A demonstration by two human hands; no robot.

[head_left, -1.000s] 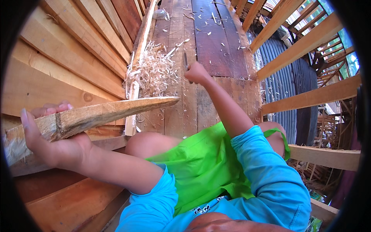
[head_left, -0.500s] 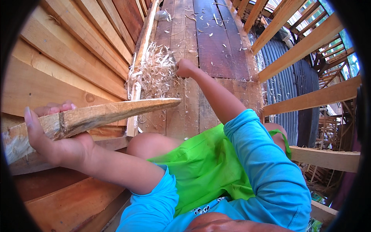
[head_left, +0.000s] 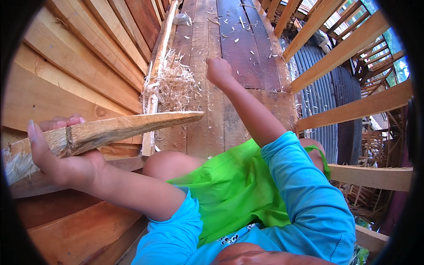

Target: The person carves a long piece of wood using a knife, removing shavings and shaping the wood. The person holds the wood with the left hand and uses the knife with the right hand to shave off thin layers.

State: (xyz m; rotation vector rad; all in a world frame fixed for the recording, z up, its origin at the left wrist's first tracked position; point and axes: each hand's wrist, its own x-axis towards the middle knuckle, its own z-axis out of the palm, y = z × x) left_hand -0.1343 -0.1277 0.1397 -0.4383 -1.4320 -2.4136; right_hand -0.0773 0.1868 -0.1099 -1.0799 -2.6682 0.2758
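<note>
The left hand (head_left: 59,154) is closed around a long, rough, pale wooden stake (head_left: 110,132) with a tapered point. The thumb runs up the near face of the stake; the fingertips (head_left: 66,120) show over its far edge. The grip sits close to the butt end, at about 9 o'clock in the view. From there the stake extends toward 3 o'clock, tilted slightly upward, and its point ends near the view centre, above the bare knee (head_left: 168,163).

The right hand (head_left: 217,70) is a closed fist, extended forward to about 12 o'clock, resting on or just above the weathered plank floor (head_left: 247,53). Whether it holds anything cannot be told; nothing shows between the fingers. The right hand is well apart from the stake: the point of the stake lies at about 7 o'clock from the fist.

A heap of pale wood shavings (head_left: 174,84) lies on the floor just to 9 o'clock of the right fist and at 12 o'clock of the stake point. Loose chips are scattered farther up the planks.

A stack of sawn timber boards (head_left: 79,57) fills the area from 9 to 11 o'clock, behind the left hand. Slanted timber rails (head_left: 349,48) and a corrugated metal sheet (head_left: 318,88) occupy 1 to 3 o'clock. The person wears a blue long-sleeved shirt (head_left: 304,194) and green shorts (head_left: 234,190).
</note>
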